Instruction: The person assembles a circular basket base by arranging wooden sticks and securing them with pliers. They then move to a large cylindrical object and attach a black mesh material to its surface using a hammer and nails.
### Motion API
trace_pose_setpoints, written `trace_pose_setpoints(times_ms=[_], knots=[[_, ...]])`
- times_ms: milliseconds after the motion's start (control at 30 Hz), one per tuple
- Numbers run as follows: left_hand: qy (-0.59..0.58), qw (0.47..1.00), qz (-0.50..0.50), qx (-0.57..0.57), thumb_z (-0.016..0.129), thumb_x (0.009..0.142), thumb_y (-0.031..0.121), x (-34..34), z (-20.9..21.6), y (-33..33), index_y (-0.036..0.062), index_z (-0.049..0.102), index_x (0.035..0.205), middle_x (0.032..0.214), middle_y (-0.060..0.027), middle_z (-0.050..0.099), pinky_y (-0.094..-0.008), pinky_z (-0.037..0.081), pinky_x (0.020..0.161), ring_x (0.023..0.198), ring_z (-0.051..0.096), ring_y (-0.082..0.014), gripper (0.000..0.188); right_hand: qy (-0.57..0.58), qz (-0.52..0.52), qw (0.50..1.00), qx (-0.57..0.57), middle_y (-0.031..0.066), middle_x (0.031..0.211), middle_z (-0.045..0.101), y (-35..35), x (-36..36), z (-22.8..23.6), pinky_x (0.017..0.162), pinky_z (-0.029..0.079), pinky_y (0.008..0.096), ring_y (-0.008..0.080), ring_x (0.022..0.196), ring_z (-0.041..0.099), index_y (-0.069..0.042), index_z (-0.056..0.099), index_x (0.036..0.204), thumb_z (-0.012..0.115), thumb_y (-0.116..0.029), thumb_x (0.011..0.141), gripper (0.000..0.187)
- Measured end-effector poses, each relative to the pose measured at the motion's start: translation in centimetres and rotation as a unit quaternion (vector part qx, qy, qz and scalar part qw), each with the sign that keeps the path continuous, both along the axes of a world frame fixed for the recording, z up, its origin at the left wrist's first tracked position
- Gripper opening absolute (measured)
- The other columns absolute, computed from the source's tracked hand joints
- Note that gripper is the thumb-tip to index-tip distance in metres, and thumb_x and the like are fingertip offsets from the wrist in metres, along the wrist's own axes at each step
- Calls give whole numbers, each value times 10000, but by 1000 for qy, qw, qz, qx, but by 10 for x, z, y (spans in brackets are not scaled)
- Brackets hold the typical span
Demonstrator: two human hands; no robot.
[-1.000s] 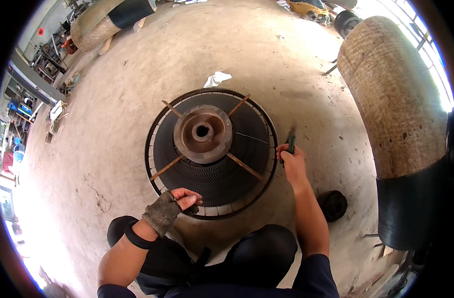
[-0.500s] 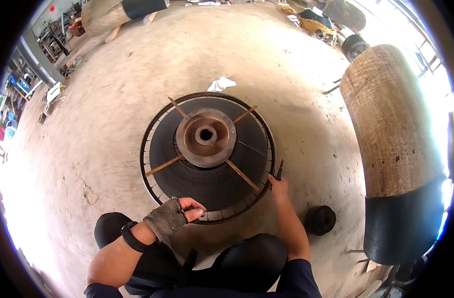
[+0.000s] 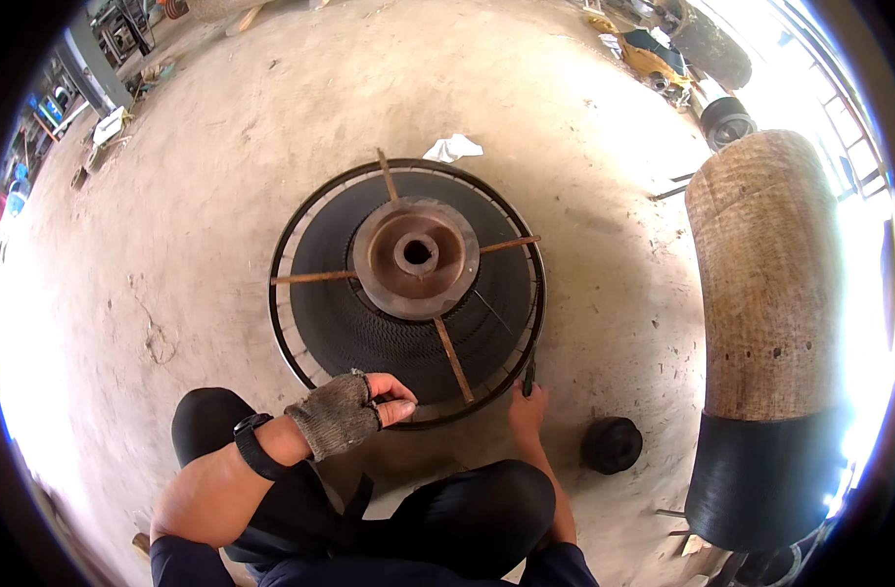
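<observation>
A large round frame with a dark rim [image 3: 275,303] lies in front of my knees. Inside it is a wide black ribbed disc [image 3: 320,235], topped by a reddish-brown metal hub [image 3: 374,256] with a central hole. Rusty flat bars [image 3: 454,362] reach outward from the hub. My left hand [image 3: 354,411], in a grey fingerless glove, is closed in a pinch at the near rim; whatever is between the fingertips is too small to make out. My right hand [image 3: 527,406] grips a slim dark tool [image 3: 529,378] beside the rim's near right; its kind is unclear.
A black cylindrical piece [image 3: 612,445] stands on the floor right of my right hand. Farther right, a big tan roller [image 3: 760,284] with a black end rests on metal supports. White cloth or paper [image 3: 454,148] lies beyond the frame. Clutter [image 3: 653,64] lines the far right.
The bars and hub have turned clockwise. My right hand with the dark tool has come nearer and leftward, the tool now more upright. My left hand stays pinched at the near rim.
</observation>
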State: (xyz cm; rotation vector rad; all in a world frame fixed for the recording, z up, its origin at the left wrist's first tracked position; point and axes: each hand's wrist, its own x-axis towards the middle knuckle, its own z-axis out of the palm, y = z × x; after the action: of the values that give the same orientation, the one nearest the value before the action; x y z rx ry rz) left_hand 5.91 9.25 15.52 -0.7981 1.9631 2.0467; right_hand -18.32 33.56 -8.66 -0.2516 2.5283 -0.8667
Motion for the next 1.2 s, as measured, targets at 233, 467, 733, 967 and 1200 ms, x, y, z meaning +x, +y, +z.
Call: trace_pose_setpoints(times_ms=[233,467,733,967,1200], knots=[[24,999,-30,-14,646,978,265,-5,4,0,14,677,1080,863,-45,695,-280,504,752,805,618,-110,273,331,309,883,124,267,1451,407,-45,13,93,1203,207,532,422,1380,361,26,611,1106,635,-38,801,312],[69,989,-57,-114,629,980,290,8,13,3,26,680,1062,913,-97,680,-334,519,801,875,653,-203,282,400,335,833,183,290,1389,450,-47,18,77,1190,226,534,445,1329,401,20,618,1043,622,-83,817,248],[48,984,-97,-139,650,962,290,18,12,1,31,680,1098,1018,-127,691,-359,509,883,994,657,-253,295,211,436,853,195,182,962,553,-52,1,132,835,508,512,392,941,590,-27,682,977,627,-81,797,195],[48,971,-114,-203,645,956,315,28,12,3,35,678,1087,1004,-136,672,-382,510,874,986,648,-286,311,340,513,764,193,196,984,557,-60,-11,137,790,526,468,377,934,600,-16,693,923,644,-80,791,154],[56,939,-189,-283,634,935,330,17,-11,16,43,655,1020,1006,-155,655,-447,522,831,938,653,-349,300,199,496,816,220,193,1030,574,-57,-16,128,798,543,471,370,968,612,-44,692,933,636,-94,809,145]])
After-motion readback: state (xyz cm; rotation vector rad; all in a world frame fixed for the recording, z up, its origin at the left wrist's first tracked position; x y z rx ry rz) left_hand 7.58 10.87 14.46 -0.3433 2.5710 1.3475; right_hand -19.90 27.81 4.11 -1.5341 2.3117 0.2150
